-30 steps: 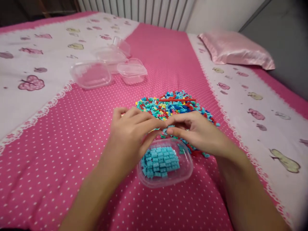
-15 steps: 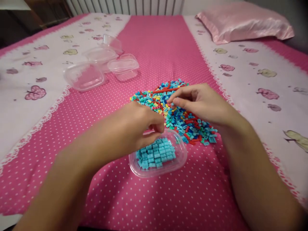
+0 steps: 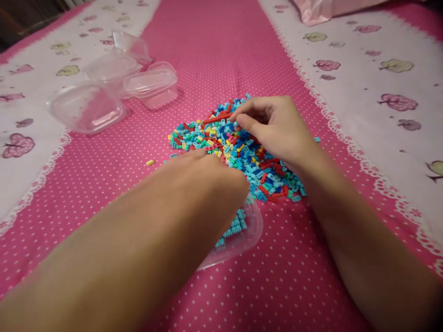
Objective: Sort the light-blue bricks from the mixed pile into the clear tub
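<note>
Since L hand (image 3: 223, 180) hides pt. of tub (image 3: 256, 226), few bricks (image 3: 237, 223) inside show.

Plastic bricks (image 3: 238, 150), glossy plastic tub (image 3: 256, 227), cloth bedspread (image 3: 277, 272)

1 head-worn view — facing forward, downward, near the brick pile (image 3: 238, 148)

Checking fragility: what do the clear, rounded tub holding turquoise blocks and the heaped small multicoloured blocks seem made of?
Clear, rounded tub: probably thin plastic, glossy; transparent, with edge highlights. Small multicoloured blocks: likely moulded plastic; crisp edges, solid colours, finish unclear.
</note>
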The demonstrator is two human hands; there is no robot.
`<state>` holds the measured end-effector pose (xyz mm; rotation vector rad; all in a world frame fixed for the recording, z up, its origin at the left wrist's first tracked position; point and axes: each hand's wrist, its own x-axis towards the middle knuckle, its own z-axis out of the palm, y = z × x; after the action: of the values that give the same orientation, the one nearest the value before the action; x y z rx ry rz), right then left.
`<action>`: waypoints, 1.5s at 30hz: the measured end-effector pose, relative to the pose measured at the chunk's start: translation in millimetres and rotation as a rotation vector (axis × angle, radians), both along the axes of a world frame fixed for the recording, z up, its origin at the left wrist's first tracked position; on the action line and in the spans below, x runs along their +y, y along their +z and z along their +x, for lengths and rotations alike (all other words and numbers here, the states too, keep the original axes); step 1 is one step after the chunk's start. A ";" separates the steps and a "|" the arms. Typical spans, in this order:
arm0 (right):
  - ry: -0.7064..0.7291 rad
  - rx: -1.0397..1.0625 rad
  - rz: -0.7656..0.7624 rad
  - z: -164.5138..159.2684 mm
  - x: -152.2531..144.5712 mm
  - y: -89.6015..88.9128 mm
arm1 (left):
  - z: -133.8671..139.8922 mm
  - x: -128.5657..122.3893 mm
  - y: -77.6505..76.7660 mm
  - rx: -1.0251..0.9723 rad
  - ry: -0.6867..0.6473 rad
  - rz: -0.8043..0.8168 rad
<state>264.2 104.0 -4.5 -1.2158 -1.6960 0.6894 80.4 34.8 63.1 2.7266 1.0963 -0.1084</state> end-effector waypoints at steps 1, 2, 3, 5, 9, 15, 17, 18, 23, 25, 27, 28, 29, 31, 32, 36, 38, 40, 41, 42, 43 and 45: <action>0.006 -0.008 0.008 -0.4 0.3 -0.9 | 4.2 0.2 3.7 0.128 -0.008 -0.032; 0.015 -0.015 0.017 -1.0 0.6 -1.8 | 8.0 0.2 6.5 0.217 -0.021 -0.056; 0.026 -0.020 0.027 -1.6 0.7 -2.6 | 11.1 0.0 8.2 0.269 -0.036 -0.060; 0.049 -0.025 0.038 -3.3 0.4 -3.7 | 14.5 -0.6 6.9 0.256 -0.071 -0.031; 0.072 -0.024 0.028 -7.5 -2.2 -3.4 | 13.3 -1.9 -6.0 0.220 -0.138 0.023; 0.068 -0.059 0.020 -11.1 -5.3 -2.3 | 7.8 -11.5 -19.2 0.097 -0.194 0.198; 0.069 -0.071 0.020 -11.0 -4.8 -3.1 | 6.3 -13.0 -21.9 0.070 -0.201 0.232; 0.068 -0.074 0.019 -10.7 -4.5 -3.4 | 5.3 -12.4 -23.1 0.064 -0.196 0.233; 0.075 -0.034 -0.015 -9.2 -4.4 -1.7 | -5.7 -0.7 -22.2 0.005 -0.229 0.114; 0.078 -0.024 -0.023 -8.9 -5.4 0.5 | -12.9 2.5 -15.5 -0.048 -0.219 0.050; 0.087 -0.018 -0.022 -9.3 -6.9 2.9 | -20.4 3.1 -5.9 -0.109 -0.156 0.036; 0.098 -0.009 -0.023 -9.7 -8.0 4.1 | -24.1 2.7 -0.9 -0.129 -0.104 0.068; 0.116 0.006 -0.023 -10.4 -9.3 5.3 | -27.5 2.1 3.5 -0.143 -0.047 0.117; 0.171 0.042 -0.037 -12.7 -12.9 7.8 | -33.4 0.4 9.1 -0.142 0.078 0.236; 0.204 0.056 -0.053 -14.2 -15.1 9.1 | -35.7 -0.6 9.8 -0.144 0.136 0.295; 0.365 0.086 -0.118 -21.8 -24.0 12.5 | -40.5 -6.8 1.9 -0.203 0.321 0.457; 0.422 0.113 -0.128 -25.2 -26.5 12.7 | -40.8 -10.1 -4.2 -0.232 0.338 0.478; 0.424 0.130 -0.130 -27.3 -27.3 12.5 | -40.4 -12.1 -8.3 -0.252 0.332 0.497; 0.408 0.131 -0.134 -27.8 -27.3 12.3 | -40.1 -12.6 -9.3 -0.259 0.327 0.506; 0.388 0.129 -0.140 -28.0 -27.3 12.1 | -39.9 -12.8 -9.7 -0.266 0.320 0.509; 0.372 0.127 -0.148 -27.9 -27.2 12.0 | -39.8 -12.8 -9.7 -0.265 0.311 0.505; 0.364 0.124 -0.169 -27.6 -27.5 12.1 | -39.8 -12.6 -9.1 -0.245 0.285 0.485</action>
<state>236.6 76.5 7.6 -0.9602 -1.7994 1.1247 40.7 22.1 54.0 2.8238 1.5834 0.5907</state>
